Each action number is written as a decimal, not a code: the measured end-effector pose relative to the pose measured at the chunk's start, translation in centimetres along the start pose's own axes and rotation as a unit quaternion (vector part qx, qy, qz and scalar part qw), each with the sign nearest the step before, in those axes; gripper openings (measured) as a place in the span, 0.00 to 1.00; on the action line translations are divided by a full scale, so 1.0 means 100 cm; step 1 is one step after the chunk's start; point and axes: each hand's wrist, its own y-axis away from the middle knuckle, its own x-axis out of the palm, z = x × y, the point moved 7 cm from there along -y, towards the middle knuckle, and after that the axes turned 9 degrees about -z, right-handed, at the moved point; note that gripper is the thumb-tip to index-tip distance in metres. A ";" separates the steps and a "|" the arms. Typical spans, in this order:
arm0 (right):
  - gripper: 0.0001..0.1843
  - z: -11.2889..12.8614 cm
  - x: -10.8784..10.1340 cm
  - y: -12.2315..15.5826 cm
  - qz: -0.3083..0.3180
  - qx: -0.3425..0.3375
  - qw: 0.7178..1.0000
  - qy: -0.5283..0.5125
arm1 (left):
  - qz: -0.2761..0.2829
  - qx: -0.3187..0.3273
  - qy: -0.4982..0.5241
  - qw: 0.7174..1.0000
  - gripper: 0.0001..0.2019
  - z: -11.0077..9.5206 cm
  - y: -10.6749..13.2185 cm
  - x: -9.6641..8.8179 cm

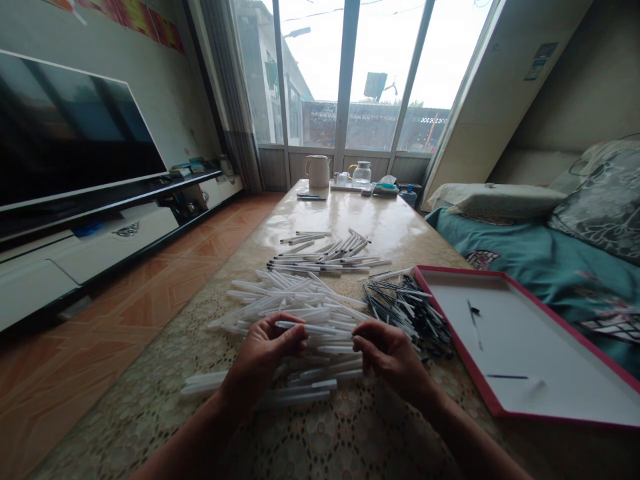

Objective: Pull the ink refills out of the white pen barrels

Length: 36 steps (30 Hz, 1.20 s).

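Between my two hands a slim white pen [327, 330] lies nearly level. My left hand [270, 343] is closed on its left part, with the tip poking out past the fingers. The fingers of my right hand [390, 353] pinch its right end; whether they hold the barrel or a refill in it cannot be made out. Below and behind the hands spreads a heap of translucent white pen barrels [295, 293]. To the right of it is a pile of dark pen refills [407, 310]. Farther off lie several white pens with dark ends [330, 257].
At the right, a red-rimmed tray [500, 403] holds a few loose pen parts. A pitcher [318, 172], a glass jug [361, 173] and a tissue pack [385, 187] stand at the far end of the patterned table [330, 433]. A sofa [450, 233] flanks it.
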 end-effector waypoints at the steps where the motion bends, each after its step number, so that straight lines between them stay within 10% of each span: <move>1: 0.12 0.002 -0.007 -0.002 -0.015 -0.021 0.999 0.027 | -0.006 0.004 0.009 1.000 0.15 -0.003 -0.001 -0.002; 7: 0.12 0.010 -0.074 -0.015 -0.172 -0.119 0.949 0.234 | -0.110 0.072 0.074 0.989 0.17 -0.029 -0.005 -0.031; 15: 0.18 0.005 -0.113 -0.017 -0.336 -0.189 0.780 0.493 | -0.153 0.215 -0.106 0.959 0.12 -0.047 -0.003 -0.038; 29: 0.13 0.010 -0.074 -0.013 -0.283 -0.266 0.823 0.414 | -0.132 0.433 -0.441 0.775 0.10 -0.055 0.003 -0.019; 36: 0.11 0.028 -0.027 -0.012 -0.155 -0.199 0.915 0.314 | -0.118 0.440 -0.502 0.735 0.10 -0.059 0.016 -0.005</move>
